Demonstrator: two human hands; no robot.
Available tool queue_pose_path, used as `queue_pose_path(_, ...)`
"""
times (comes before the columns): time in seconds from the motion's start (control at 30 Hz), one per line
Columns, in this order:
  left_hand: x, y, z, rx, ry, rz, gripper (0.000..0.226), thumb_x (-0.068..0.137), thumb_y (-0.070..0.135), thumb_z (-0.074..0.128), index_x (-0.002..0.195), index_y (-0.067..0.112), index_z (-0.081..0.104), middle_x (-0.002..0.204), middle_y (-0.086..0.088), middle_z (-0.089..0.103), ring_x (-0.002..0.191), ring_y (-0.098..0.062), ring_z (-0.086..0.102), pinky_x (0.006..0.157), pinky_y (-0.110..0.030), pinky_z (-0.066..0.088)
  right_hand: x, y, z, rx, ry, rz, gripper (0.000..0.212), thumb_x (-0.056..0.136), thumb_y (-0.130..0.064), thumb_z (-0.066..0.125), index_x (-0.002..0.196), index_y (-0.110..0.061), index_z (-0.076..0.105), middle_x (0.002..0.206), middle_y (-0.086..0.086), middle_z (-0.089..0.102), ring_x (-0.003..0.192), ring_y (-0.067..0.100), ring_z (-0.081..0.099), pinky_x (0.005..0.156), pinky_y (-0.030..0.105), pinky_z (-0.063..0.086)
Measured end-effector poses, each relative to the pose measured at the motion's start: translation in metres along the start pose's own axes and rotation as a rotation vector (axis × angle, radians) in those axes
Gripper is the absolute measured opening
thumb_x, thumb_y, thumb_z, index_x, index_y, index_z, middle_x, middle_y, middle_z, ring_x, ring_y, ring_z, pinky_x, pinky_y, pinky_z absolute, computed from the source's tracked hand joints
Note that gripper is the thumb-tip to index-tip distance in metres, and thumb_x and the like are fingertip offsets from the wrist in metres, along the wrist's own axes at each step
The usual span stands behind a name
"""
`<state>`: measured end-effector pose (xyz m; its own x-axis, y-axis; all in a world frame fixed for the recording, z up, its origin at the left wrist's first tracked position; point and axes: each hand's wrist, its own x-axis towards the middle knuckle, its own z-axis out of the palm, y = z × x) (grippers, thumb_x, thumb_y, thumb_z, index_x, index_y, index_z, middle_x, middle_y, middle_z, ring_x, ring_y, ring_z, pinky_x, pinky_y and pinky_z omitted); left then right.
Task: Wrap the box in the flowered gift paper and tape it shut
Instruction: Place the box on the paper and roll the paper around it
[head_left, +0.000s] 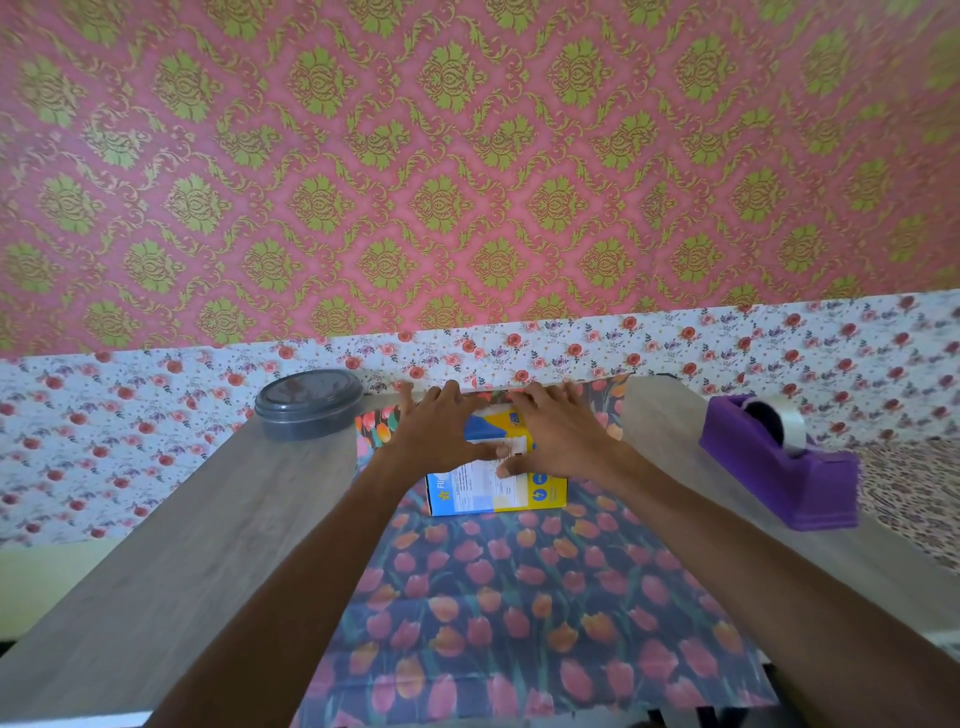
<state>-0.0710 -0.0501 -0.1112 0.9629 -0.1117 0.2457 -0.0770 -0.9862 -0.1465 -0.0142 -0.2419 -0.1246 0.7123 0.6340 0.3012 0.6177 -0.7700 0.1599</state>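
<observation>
A blue and yellow box (498, 493) with a white label lies on a dark sheet of tulip-patterned gift paper (519, 597) spread along the table. My left hand (441, 431) rests on the box's top left, fingers spread and reaching over the far edge. My right hand (556, 431) lies on the top right in the same way, thumb on the label. Under the fingertips of both hands, the paper's far edge stands up against the box's far side. A purple tape dispenser (779, 462) with a roll of clear tape stands at the right.
A round grey lidded container (309, 405) sits at the table's far left. The grey wooden table (182, 545) is narrow and butts against a flowered wall. A leopard-print surface (909, 493) lies beyond the right edge.
</observation>
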Motion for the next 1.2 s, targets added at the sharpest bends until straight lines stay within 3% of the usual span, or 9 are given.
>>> queue_pose_path(0.23, -0.009, 0.005, -0.006, 0.020, 0.037, -0.007, 0.083, 0.076, 0.085, 0.037, 0.145, 0.038, 0.037, 0.123, -0.004, 0.049, 0.118, -0.025, 0.052, 0.112, -0.063, 0.015, -0.004, -0.007, -0.006, -0.008, 0.034, 0.016, 0.102, 0.060, -0.085, 0.062, 0.136, -0.018, 0.050, 0.133, 0.004, 0.049, 0.123, 0.029, 0.049, 0.117, 0.052, 0.016)
queue_pose_path(0.5, -0.026, 0.015, -0.005, 0.011, 0.146, -0.043, 0.071, 0.078, 0.082, 0.042, 0.134, 0.038, 0.049, 0.120, -0.002, 0.053, 0.115, -0.024, 0.056, 0.113, -0.060, 0.016, -0.016, -0.011, -0.010, 0.010, 0.086, 0.028, 0.099, 0.058, -0.085, 0.063, 0.132, -0.020, 0.053, 0.132, 0.000, 0.052, 0.120, 0.025, 0.054, 0.117, 0.050, 0.020)
queue_pose_path(0.73, -0.037, 0.020, 0.010, -0.050, 0.217, -0.126, 0.063, 0.086, 0.074, 0.043, 0.139, 0.040, 0.044, 0.133, 0.005, 0.047, 0.127, -0.021, 0.046, 0.108, -0.056, 0.025, -0.025, -0.013, -0.004, 0.076, 0.140, 0.062, 0.097, 0.063, -0.079, 0.066, 0.140, -0.022, 0.047, 0.138, -0.001, 0.046, 0.125, 0.023, 0.049, 0.110, 0.043, 0.033)
queue_pose_path(0.83, -0.039, 0.024, 0.011, -0.027, 0.234, -0.153, 0.068, 0.088, 0.071, 0.044, 0.145, 0.035, 0.033, 0.140, 0.004, 0.045, 0.132, -0.022, 0.043, 0.111, -0.058, 0.019, -0.025, -0.014, -0.004, 0.079, 0.155, 0.079, 0.096, 0.064, -0.078, 0.067, 0.140, -0.023, 0.046, 0.142, 0.001, 0.040, 0.124, 0.028, 0.048, 0.109, 0.044, 0.035)
queue_pose_path(0.93, -0.040, 0.028, 0.010, -0.025, 0.260, -0.189, 0.062, 0.087, 0.071, 0.044, 0.138, 0.034, 0.045, 0.140, 0.002, 0.041, 0.132, -0.023, 0.041, 0.113, -0.059, 0.009, -0.023, -0.016, -0.004, 0.109, 0.136, 0.085, 0.093, 0.065, -0.075, 0.069, 0.139, -0.023, 0.047, 0.142, 0.003, 0.043, 0.126, 0.029, 0.047, 0.107, 0.044, 0.038)
queue_pose_path(1.03, -0.040, 0.032, 0.011, 0.061, 0.342, -0.223, 0.064, 0.085, 0.071, 0.049, 0.131, 0.027, 0.053, 0.145, -0.005, 0.035, 0.133, -0.028, 0.037, 0.111, -0.056, 0.014, -0.018, -0.015, -0.004, 0.089, 0.126, 0.072, 0.093, 0.064, -0.077, 0.067, 0.137, -0.022, 0.051, 0.139, 0.002, 0.050, 0.129, 0.027, 0.045, 0.109, 0.043, 0.037)
queue_pose_path(1.1, -0.038, 0.032, 0.011, 0.043, 0.391, -0.175, 0.069, 0.084, 0.067, 0.056, 0.137, 0.023, 0.047, 0.149, -0.006, 0.033, 0.137, -0.029, 0.032, 0.111, -0.055, 0.017, -0.016, -0.014, -0.005, 0.094, 0.128, 0.066, 0.095, 0.062, -0.078, 0.068, 0.136, -0.021, 0.051, 0.138, 0.001, 0.052, 0.128, 0.025, 0.047, 0.109, 0.041, 0.037)
queue_pose_path(1.2, -0.031, 0.030, 0.008, -0.006, 0.337, -0.038, 0.075, 0.088, 0.056, 0.059, 0.148, 0.022, 0.031, 0.155, -0.004, 0.027, 0.144, -0.025, 0.022, 0.116, -0.050, 0.014, -0.015, -0.013, -0.005, 0.117, 0.136, 0.077, 0.105, 0.058, -0.080, 0.070, 0.139, -0.017, 0.045, 0.131, 0.003, 0.057, 0.121, 0.027, 0.053, 0.105, 0.040, 0.039)
